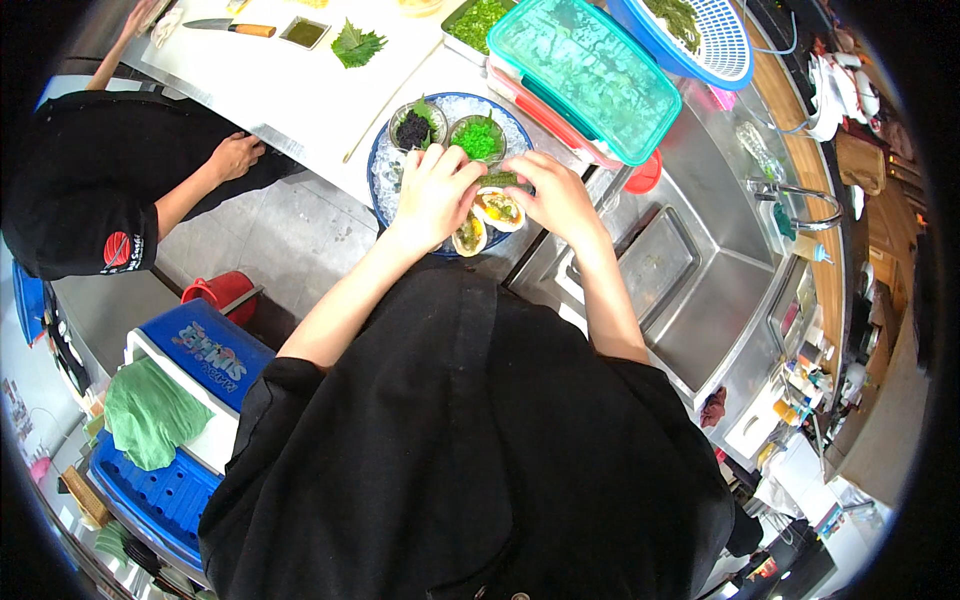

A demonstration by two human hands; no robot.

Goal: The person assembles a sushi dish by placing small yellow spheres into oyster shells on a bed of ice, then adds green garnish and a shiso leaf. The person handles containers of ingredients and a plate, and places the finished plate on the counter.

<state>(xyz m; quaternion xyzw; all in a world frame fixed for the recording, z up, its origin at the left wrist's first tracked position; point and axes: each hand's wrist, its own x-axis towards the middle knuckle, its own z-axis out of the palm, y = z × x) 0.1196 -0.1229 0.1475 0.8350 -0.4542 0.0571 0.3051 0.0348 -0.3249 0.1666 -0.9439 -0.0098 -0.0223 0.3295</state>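
A blue-rimmed plate [375, 183] of crushed ice sits at the counter's edge. My left hand [437, 188] and my right hand [556, 196] meet above it with bent fingers. Between their fingertips lies a dark green, bumpy strip [498, 180], apparently pinched from both sides. Just below the fingers are two filled shells, one shell [500, 209] with orange and green topping and another shell [468, 234] nearer me. Behind my hands stand a glass bowl of black roe [412, 130] with a green leaf and a bowl of bright green roe [477, 138]. My fingers partly cover the plate's middle.
A teal-lidded container [585, 75] stands right of the plate, with a blue colander [715, 50] beyond. The steel sink [735, 290] is at right. A knife [230, 27], a sauce dish [304, 33] and a leaf [357, 45] lie on the white board. A co-worker [110, 190] stands left.
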